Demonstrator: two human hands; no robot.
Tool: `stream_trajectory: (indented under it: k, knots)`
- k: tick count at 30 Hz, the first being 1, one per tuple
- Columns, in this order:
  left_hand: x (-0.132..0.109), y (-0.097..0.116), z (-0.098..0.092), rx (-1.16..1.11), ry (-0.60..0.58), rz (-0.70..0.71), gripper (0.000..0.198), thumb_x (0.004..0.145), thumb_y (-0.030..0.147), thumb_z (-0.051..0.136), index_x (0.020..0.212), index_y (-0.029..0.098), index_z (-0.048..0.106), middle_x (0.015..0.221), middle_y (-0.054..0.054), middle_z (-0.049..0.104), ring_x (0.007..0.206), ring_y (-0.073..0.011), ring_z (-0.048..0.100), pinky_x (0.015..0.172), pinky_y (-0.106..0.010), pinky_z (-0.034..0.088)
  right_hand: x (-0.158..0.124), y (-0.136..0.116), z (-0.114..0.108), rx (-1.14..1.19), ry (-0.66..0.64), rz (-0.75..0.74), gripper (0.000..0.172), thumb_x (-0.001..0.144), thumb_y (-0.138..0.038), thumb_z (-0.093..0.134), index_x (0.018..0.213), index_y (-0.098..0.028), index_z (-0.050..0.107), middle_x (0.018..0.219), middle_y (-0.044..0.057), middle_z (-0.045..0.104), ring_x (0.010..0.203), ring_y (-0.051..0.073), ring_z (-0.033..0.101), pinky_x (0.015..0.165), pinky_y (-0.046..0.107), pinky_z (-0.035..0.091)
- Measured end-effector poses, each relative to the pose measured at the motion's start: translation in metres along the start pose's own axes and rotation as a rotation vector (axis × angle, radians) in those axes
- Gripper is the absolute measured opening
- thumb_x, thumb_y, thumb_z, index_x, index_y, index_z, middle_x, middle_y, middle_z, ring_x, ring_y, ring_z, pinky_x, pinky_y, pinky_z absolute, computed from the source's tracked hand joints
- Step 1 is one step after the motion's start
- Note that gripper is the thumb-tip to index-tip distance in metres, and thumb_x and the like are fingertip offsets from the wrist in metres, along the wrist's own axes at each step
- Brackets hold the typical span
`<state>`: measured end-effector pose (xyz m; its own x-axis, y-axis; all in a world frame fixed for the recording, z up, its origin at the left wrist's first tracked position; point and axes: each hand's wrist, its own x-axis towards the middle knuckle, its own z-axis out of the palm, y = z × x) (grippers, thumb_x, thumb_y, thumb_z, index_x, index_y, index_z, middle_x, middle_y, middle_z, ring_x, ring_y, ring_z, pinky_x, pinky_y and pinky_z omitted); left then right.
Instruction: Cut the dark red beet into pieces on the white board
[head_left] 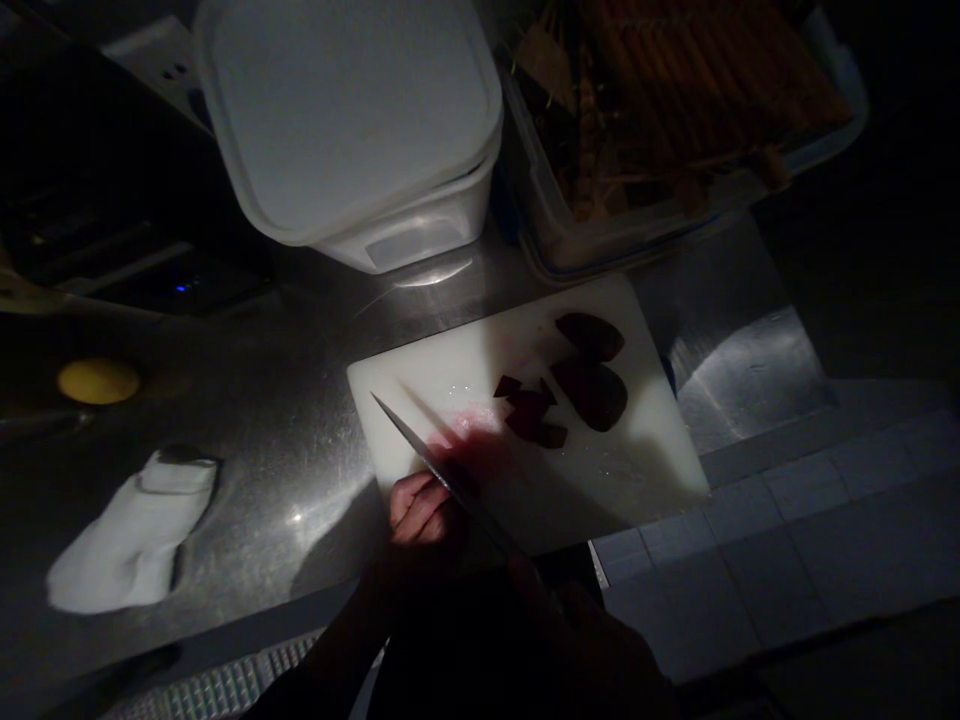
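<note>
Fingers [412, 498] of the left hand [424, 512] curled together, just beside the knife blade [412, 437], beet pieces [529, 415] beyond.

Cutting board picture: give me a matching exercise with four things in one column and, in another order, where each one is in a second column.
Things:
1. knife
2. dark red chunks
3. yellow fruit
4. white tub

Places:
A. on the steel counter, left of the cutting board
B. beyond the board, with its lid on
C. angled across the board, beside a pink stain
D. lying on the board

Pairs: 1-C, 2-D, 3-A, 4-B
</note>
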<state>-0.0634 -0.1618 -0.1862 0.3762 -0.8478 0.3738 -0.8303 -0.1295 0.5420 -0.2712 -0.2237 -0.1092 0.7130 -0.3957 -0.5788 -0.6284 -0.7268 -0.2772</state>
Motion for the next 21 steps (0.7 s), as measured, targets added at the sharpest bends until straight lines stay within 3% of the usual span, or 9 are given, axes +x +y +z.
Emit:
stream_trajectory:
  k: [4, 9, 14, 21]
  knots:
    - [0.0, -0.001, 0.001, 0.006, 0.036, 0.014, 0.016, 0.084, 0.005, 0.059, 0.087, 0.019, 0.065, 0.088, -0.003, 0.07, 0.094, -0.0201, 0.063, 0.079, -0.032, 0.05, 0.0, 0.002, 0.0, 0.026, -0.013, -0.026, 0.107, 0.07, -0.002, 0.047, 0.151, -0.045, -0.009, 0.088, 0.0, 0.065, 0.056, 0.013, 0.061, 0.048, 0.021, 0.033]
    - [-0.005, -0.003, -0.002, 0.011, -0.065, -0.02, 0.017, 0.084, 0.007, 0.058, 0.089, 0.021, 0.066, 0.089, -0.003, 0.07, 0.095, -0.0205, 0.063, 0.08, -0.033, 0.05, 0.001, 0.001, -0.001, 0.002, -0.021, -0.003, 0.113, 0.068, -0.003, 0.046, 0.146, -0.042, -0.026, 0.089, 0.0, 0.066, 0.056, 0.015, 0.064, 0.048, 0.023, 0.032]
    - [-0.013, -0.005, -0.001, -0.007, -0.101, -0.107, 0.016, 0.086, 0.014, 0.054, 0.092, 0.023, 0.066, 0.088, -0.003, 0.069, 0.092, -0.0207, 0.064, 0.079, -0.035, 0.052, 0.002, -0.001, -0.002, -0.03, -0.037, -0.015, 0.113, 0.07, -0.004, 0.047, 0.144, -0.039, -0.031, 0.09, 0.0, 0.067, 0.055, 0.016, 0.063, 0.048, 0.024, 0.028]
    - [-0.025, -0.014, 0.004, -0.043, -0.141, -0.128, 0.017, 0.089, 0.021, 0.052, 0.094, 0.026, 0.067, 0.089, -0.004, 0.07, 0.094, -0.0231, 0.065, 0.078, -0.037, 0.054, 0.005, 0.003, -0.002, 0.008, -0.056, -0.021, 0.108, 0.067, -0.003, 0.048, 0.15, -0.047, -0.004, 0.088, -0.002, 0.066, 0.054, 0.012, 0.06, 0.047, 0.022, 0.023]
